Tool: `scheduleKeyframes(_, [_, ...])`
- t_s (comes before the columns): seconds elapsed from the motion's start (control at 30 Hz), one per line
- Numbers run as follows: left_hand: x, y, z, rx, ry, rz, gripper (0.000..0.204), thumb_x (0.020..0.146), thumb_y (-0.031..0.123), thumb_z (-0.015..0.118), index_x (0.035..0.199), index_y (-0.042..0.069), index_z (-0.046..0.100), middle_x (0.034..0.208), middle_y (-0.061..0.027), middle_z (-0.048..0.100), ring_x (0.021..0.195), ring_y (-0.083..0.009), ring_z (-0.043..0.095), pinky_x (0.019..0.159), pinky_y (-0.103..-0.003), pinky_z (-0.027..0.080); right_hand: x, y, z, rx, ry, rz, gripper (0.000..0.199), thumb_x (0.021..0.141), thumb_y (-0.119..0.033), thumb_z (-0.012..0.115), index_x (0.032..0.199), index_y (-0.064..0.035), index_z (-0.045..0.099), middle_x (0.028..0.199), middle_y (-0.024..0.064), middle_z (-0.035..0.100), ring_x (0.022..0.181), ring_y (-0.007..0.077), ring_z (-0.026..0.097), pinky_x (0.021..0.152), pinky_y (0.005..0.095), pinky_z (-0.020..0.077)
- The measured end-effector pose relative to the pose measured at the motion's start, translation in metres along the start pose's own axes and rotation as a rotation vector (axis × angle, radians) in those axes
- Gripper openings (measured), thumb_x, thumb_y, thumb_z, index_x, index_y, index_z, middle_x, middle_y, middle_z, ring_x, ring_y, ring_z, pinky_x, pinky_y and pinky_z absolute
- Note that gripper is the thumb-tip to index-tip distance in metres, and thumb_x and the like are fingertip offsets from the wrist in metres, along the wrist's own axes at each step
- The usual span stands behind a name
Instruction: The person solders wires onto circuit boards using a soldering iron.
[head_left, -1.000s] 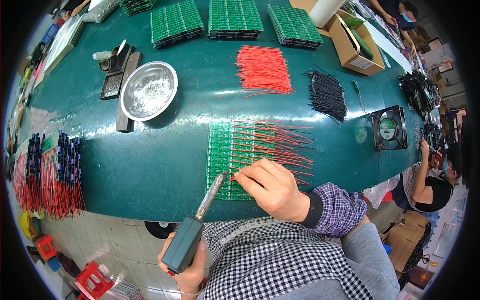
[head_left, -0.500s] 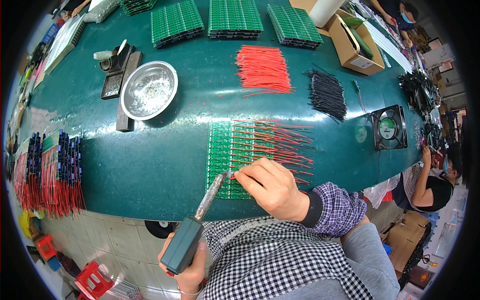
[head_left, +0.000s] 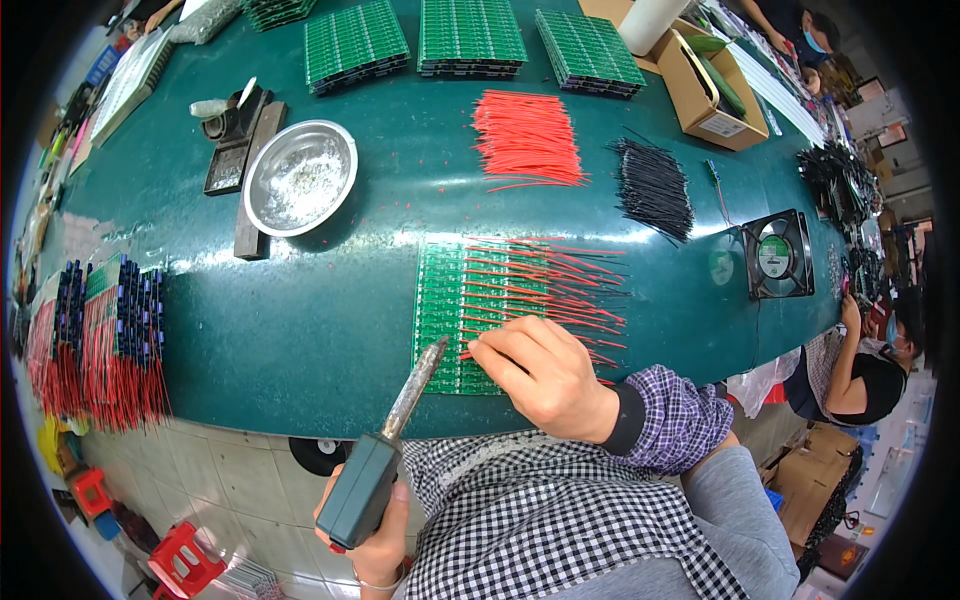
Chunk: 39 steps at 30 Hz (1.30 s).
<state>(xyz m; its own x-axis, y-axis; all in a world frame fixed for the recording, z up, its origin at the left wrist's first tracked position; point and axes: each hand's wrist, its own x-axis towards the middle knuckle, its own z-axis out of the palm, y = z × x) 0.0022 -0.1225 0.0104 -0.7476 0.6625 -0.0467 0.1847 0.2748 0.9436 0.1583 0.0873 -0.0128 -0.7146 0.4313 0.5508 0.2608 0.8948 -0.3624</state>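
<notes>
A green circuit board panel [head_left: 436, 285] lies at the table's near edge, with a row of red wires [head_left: 580, 285] and some dark ones reaching off its right side. My left hand [head_left: 390, 535] is closed round the dark green handle of a soldering iron [head_left: 362, 490]. The iron's metal tip slants up over the panel's lower part, a little left of my right fingertips. My right hand [head_left: 550, 375] rests over the lower right of the panel, thumb and forefinger pinching a red wire [head_left: 466, 353] whose end shows at the fingertips.
Beyond the panel lie a red wire pile [head_left: 528, 138] and a black wire pile [head_left: 652, 188]. A metal bowl [head_left: 348, 185] stands left, a fan [head_left: 775, 255] right. Stacked boards [head_left: 470, 38] and a cardboard box [head_left: 715, 122] are behind; wired boards [head_left: 125, 340] stand far left. Co-workers sit right.
The soldering iron's tip has shifted slightly left, away from my right fingertips. My right hand keeps its pinch in nearly the same place.
</notes>
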Motion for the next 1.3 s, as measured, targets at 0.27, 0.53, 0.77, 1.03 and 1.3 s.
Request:
scheduleKeyframes(0.27, [-0.001,0.002,-0.002,0.008,-0.010,-0.016,0.027,0.070,0.000,0.080,0.094,-0.008,0.070,0.088,-0.0150,0.069,0.073,-0.0217,0.066,0.066,-0.032,0.052,-0.004,-0.003,0.000,0.015,-0.005,-0.007,0.032,0.071,-0.004,0.072,0.101,0.0057,0.072,0.095,0.0119,0.070,0.080,0.0235,0.067,0.065,0.0332,0.0549])
scheduleKeyframes(0.53, [-0.002,0.003,0.000,0.034,-0.002,0.038,0.024,0.068,-0.001,0.079,0.089,-0.007,0.070,0.082,-0.0137,0.067,0.066,-0.0221,0.064,0.060,-0.032,0.050,-0.004,-0.003,0.002,0.010,-0.018,-0.011,0.031,0.070,-0.002,0.073,0.100,0.0055,0.072,0.093,0.0118,0.069,0.076,0.0225,0.065,0.062,0.0318,0.0539])
scheduleKeyframes(0.77, [-0.003,0.003,0.000,0.067,-0.019,0.046,0.022,0.069,-0.001,0.078,0.088,-0.006,0.070,0.082,-0.0130,0.067,0.065,-0.0221,0.064,0.058,-0.032,0.049,-0.004,-0.004,0.002,0.001,-0.009,-0.018,0.031,0.070,-0.002,0.073,0.100,0.0053,0.072,0.091,0.0115,0.068,0.074,0.0213,0.063,0.059,0.0313,0.0520])
scheduleKeyframes(1.03, [-0.005,-0.001,-0.005,0.099,-0.054,0.018,0.021,0.069,0.000,0.078,0.087,-0.006,0.070,0.080,-0.0126,0.066,0.064,-0.0222,0.063,0.058,-0.031,0.048,-0.005,-0.005,0.002,-0.020,-0.038,-0.015,0.031,0.069,-0.001,0.073,0.100,0.0055,0.071,0.091,0.0113,0.068,0.074,0.0209,0.063,0.057,0.0303,0.0510])
scheduleKeyframes(1.3, [-0.024,-0.027,-0.019,-0.033,0.040,-0.184,0.032,0.070,0.002,0.082,0.097,-0.007,0.068,0.091,-0.0116,0.066,0.077,-0.0201,0.063,0.070,-0.033,0.050,-0.004,-0.007,0.002,-0.033,-0.033,-0.010,0.030,0.069,-0.001,0.073,0.099,0.0054,0.072,0.091,0.0110,0.068,0.074,0.0210,0.063,0.058,0.0303,0.0518])
